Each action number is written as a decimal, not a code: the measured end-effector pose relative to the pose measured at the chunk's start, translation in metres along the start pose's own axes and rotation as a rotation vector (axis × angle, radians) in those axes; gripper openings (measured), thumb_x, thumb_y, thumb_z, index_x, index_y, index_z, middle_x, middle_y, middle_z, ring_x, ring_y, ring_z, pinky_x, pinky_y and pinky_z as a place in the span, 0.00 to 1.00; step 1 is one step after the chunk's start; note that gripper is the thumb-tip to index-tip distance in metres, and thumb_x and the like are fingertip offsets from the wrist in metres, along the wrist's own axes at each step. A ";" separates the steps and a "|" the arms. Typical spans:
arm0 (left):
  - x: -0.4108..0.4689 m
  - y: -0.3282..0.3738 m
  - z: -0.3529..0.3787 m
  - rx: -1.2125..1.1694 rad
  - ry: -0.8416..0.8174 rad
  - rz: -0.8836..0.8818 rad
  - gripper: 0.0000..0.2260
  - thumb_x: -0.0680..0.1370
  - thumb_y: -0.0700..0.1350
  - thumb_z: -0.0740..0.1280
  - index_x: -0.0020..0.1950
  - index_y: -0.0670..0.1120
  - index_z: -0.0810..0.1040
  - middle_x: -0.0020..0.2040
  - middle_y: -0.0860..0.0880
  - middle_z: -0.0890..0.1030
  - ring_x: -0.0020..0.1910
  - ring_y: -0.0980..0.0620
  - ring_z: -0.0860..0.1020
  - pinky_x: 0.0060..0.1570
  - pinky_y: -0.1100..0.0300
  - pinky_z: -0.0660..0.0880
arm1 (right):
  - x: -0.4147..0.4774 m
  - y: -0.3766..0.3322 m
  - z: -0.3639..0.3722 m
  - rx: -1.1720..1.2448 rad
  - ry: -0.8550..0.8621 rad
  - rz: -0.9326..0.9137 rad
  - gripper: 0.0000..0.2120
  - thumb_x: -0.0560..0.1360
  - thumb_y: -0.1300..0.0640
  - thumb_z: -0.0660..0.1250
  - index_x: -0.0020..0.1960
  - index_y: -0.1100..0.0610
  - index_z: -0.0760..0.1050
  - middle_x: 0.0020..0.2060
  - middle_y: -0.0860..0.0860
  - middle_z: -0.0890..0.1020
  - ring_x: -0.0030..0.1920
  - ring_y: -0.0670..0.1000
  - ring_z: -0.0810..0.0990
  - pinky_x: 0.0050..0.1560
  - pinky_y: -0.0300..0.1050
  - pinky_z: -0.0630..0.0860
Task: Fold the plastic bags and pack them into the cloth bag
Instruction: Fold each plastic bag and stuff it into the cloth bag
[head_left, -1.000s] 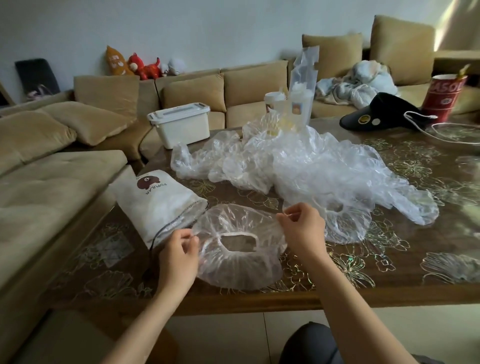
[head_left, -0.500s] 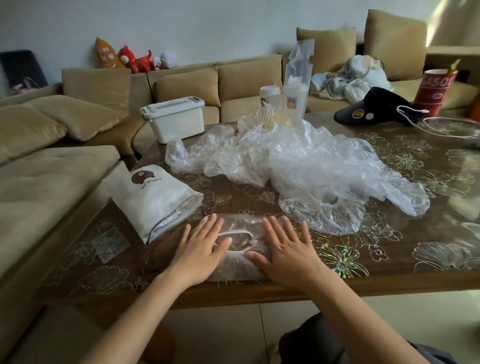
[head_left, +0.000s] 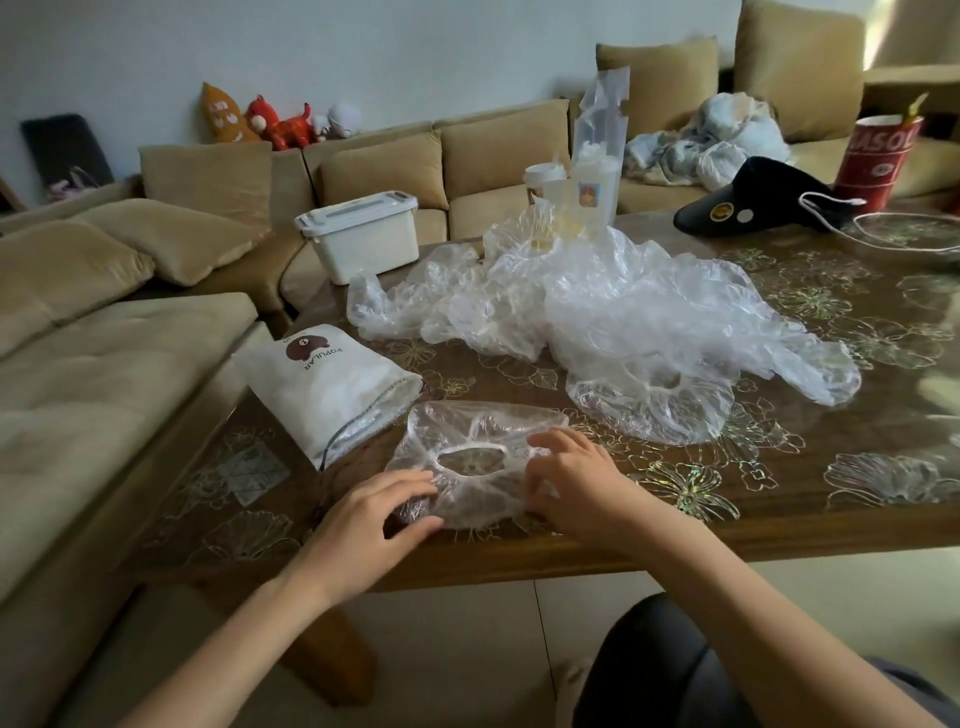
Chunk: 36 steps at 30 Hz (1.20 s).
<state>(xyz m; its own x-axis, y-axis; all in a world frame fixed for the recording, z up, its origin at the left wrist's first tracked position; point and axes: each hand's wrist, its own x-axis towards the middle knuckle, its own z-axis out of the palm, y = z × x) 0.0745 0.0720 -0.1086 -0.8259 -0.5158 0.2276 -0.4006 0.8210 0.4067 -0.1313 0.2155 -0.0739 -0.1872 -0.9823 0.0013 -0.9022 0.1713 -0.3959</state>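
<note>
Where the tabletop (head_left: 779, 525) meets its near edge, one plastic bag (head_left: 483, 422) lies flat, long axis along that edge. Left hand (head_left: 371, 519) pinches its left end, right hand (head_left: 576, 483) its right. Cloth bag (head_left: 322, 387) just beyond-left, nearer left hand.

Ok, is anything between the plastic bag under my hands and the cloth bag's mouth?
Nothing visible. The plastic bag lies beside the cloth bag, near its mouth, with only bare table between. The loose pile sits farther back, off that path.
</note>
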 end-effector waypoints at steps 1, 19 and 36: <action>0.001 0.001 -0.002 0.003 -0.012 -0.001 0.36 0.66 0.77 0.52 0.64 0.56 0.74 0.65 0.63 0.70 0.65 0.66 0.65 0.65 0.68 0.60 | 0.001 0.001 0.000 0.000 0.029 -0.006 0.11 0.78 0.53 0.63 0.59 0.54 0.76 0.74 0.51 0.59 0.75 0.51 0.50 0.73 0.50 0.49; -0.007 0.007 0.002 0.007 0.246 0.278 0.21 0.76 0.63 0.59 0.60 0.50 0.75 0.56 0.57 0.78 0.58 0.64 0.72 0.60 0.74 0.65 | -0.007 0.021 -0.014 0.414 0.040 0.057 0.11 0.71 0.61 0.72 0.52 0.54 0.79 0.44 0.43 0.78 0.45 0.45 0.78 0.41 0.29 0.72; 0.052 0.026 0.016 0.137 0.288 -0.528 0.10 0.78 0.52 0.63 0.45 0.46 0.73 0.36 0.52 0.77 0.35 0.52 0.75 0.31 0.59 0.66 | 0.026 0.015 0.012 0.127 0.466 0.479 0.06 0.79 0.60 0.56 0.51 0.60 0.70 0.48 0.56 0.78 0.43 0.56 0.78 0.38 0.45 0.69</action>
<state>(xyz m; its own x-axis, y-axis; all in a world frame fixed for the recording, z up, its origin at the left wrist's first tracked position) 0.0147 0.0704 -0.1005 -0.3693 -0.8909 0.2643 -0.7896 0.4508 0.4163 -0.1451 0.1919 -0.0906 -0.7282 -0.6603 0.1837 -0.6307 0.5409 -0.5564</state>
